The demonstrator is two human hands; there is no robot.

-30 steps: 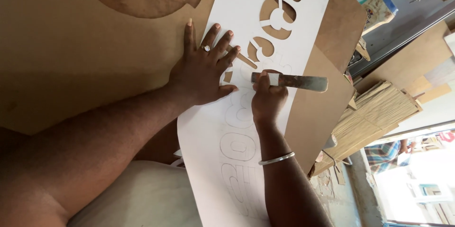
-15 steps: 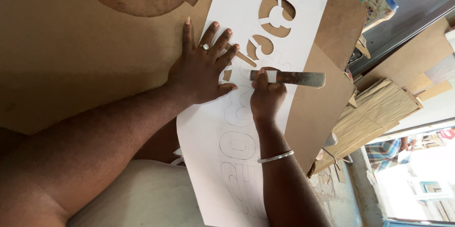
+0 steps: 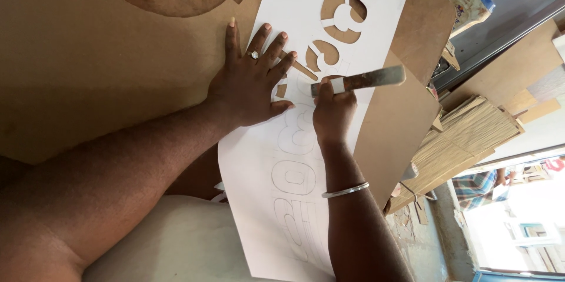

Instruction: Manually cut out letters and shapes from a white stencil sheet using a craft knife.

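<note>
Little moved since earlier frames: your right hand (image 3: pixel 333 108) keeps knife (image 3: pixel 359 80) at same letter outline. Right hand closed around knife handle. Left hand (image 3: pixel 250 82) spread flat, pinning white sheet (image 3: pixel 276 199) on brown board (image 3: pixel 88 70). Cut-out letters above, pencilled ones below.

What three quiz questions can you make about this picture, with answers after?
1. True or false: the left hand lies flat on the white sheet.
2. What does the right hand hold? A) scissors B) a cutting tool with a metal handle C) a pencil
3. Fill in: the right wrist wears a silver ____.

Key: 1 true. 2 B. 3 bangle.
</note>
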